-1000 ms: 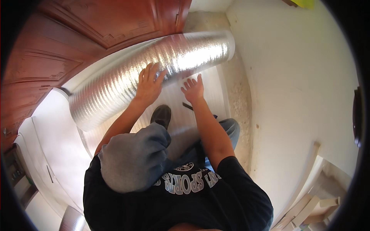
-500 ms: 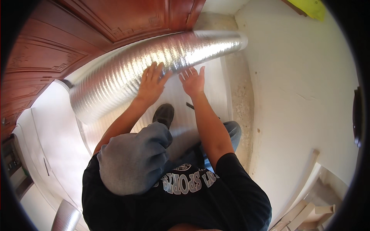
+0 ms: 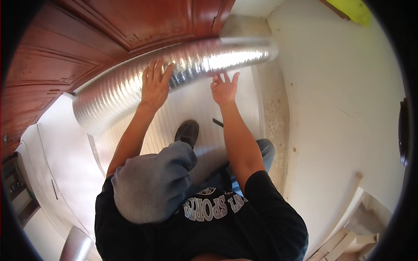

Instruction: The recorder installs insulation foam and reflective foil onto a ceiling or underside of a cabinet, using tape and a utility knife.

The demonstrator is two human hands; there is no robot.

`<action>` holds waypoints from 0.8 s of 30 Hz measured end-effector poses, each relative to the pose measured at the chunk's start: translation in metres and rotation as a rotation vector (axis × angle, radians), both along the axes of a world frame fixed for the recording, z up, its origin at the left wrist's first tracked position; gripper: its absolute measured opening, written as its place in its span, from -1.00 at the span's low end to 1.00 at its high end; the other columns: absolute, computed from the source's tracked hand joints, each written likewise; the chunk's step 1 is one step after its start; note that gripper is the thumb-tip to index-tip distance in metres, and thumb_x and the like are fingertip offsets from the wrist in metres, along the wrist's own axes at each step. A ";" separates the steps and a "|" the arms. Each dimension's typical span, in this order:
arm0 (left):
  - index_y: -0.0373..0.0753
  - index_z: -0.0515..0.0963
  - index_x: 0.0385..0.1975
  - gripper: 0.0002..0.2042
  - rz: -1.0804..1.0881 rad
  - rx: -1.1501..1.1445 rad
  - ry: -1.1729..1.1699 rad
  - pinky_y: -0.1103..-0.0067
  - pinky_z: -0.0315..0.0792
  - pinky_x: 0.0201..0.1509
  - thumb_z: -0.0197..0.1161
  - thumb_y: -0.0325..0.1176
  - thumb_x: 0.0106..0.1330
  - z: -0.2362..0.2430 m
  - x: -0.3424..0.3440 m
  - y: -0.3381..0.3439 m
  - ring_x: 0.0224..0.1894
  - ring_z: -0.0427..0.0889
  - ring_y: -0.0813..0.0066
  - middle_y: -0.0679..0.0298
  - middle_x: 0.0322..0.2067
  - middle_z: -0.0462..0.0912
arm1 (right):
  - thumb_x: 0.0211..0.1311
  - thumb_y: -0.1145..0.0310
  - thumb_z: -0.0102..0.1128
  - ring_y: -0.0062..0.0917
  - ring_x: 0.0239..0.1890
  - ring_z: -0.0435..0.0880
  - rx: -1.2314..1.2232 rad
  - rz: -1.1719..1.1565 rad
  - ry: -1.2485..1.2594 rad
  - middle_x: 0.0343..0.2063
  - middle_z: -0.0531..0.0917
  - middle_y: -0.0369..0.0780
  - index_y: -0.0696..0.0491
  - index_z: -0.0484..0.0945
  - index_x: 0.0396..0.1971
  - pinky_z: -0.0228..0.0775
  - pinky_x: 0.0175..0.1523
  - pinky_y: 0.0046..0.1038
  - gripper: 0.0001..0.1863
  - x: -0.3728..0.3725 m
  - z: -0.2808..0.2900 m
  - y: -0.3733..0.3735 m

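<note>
A long shiny silver ribbed roll (image 3: 235,56) lies diagonally across the upper floor, beside the wooden panelled doors. My left hand (image 3: 154,87) rests on the near side of the roll, fingers extended and slightly apart. My right hand (image 3: 224,89) has its palm turned up, fingers apart and slightly bent, with the tips at the roll's lower edge; whether they touch it is unclear. Beneath both hands lies a pale sheet (image 3: 241,108) with a thin dark strip (image 3: 217,122) on it. My shoe (image 3: 186,132) stands on the sheet, between my forearms.
Wooden panelled doors (image 3: 165,21) run along the upper left. A white wall (image 3: 335,100) rises at right. A second silver roll (image 3: 76,245) is at lower left, white panels (image 3: 61,161) at left, boards (image 3: 344,243) at lower right, and a yellow object (image 3: 355,11) at top right.
My left hand has moved up and left along the roll. My right hand has come closer to the roll's lower edge, and the roll appears shifted a little rightward in view.
</note>
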State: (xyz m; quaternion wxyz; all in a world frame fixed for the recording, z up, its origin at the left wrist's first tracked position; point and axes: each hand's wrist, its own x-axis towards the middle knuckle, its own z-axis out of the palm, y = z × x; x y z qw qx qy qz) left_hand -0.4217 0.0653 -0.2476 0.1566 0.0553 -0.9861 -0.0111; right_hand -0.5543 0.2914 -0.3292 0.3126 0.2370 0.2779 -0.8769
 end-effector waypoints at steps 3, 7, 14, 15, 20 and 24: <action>-0.07 0.30 0.30 -0.41 0.012 -0.030 -0.009 0.14 0.08 0.41 0.13 -0.54 0.20 -0.009 -0.001 -0.010 0.37 0.21 0.02 0.04 0.29 0.27 | 0.17 -0.50 -0.09 -0.55 -0.39 0.47 0.043 -0.096 -0.154 -0.06 0.46 -0.24 -0.07 0.05 0.40 0.28 -0.38 -0.56 0.00 -0.006 -0.021 0.013; -0.05 0.28 0.31 -0.40 0.048 -0.052 -0.038 0.15 0.08 0.41 0.13 -0.54 0.20 -0.021 -0.006 -0.022 0.38 0.20 0.06 0.05 0.30 0.27 | 0.18 -0.52 -0.15 -0.52 -0.40 0.46 -0.130 -0.039 -0.116 -0.21 0.48 -0.19 -0.02 0.18 0.35 0.28 -0.40 -0.54 -0.03 -0.017 -0.059 0.028; -0.05 0.31 0.29 -0.43 0.140 -0.016 -0.055 0.16 0.08 0.39 0.17 -0.48 0.21 -0.002 0.005 -0.033 0.38 0.20 0.10 0.08 0.30 0.27 | 0.39 -0.17 -0.17 -0.34 0.21 0.44 -0.389 0.218 0.069 0.16 0.51 -0.26 -0.04 0.37 0.25 0.22 0.34 -0.21 -0.37 0.004 -0.010 -0.009; -0.06 0.31 0.29 -0.43 0.145 0.092 -0.012 0.17 0.07 0.40 0.17 -0.46 0.22 0.002 0.005 -0.031 0.37 0.20 0.09 0.08 0.31 0.26 | 0.39 -0.17 -0.18 -0.35 0.20 0.45 -0.416 0.211 0.083 0.17 0.51 -0.25 -0.03 0.37 0.24 0.24 0.32 -0.21 -0.37 0.007 -0.002 -0.007; -0.19 0.32 0.26 -0.48 0.110 0.410 0.182 0.22 0.09 0.36 0.20 -0.34 0.28 0.070 0.007 -0.009 0.35 0.22 0.06 0.07 0.31 0.26 | 0.40 -0.19 -0.28 -0.37 0.13 0.48 -0.314 0.105 0.154 0.14 0.52 -0.25 -0.02 0.35 0.25 0.30 0.24 -0.27 -0.34 0.024 0.071 -0.006; -0.23 0.32 0.25 -0.45 -0.138 0.414 0.336 0.19 0.09 0.35 0.25 -0.26 0.26 0.134 0.005 0.019 0.34 0.22 0.02 0.03 0.30 0.27 | 0.36 -0.02 -0.04 -0.42 -0.15 0.61 -0.647 0.073 0.441 -0.14 0.65 -0.22 0.00 0.50 0.03 0.43 0.03 -0.33 -0.55 0.026 0.097 0.011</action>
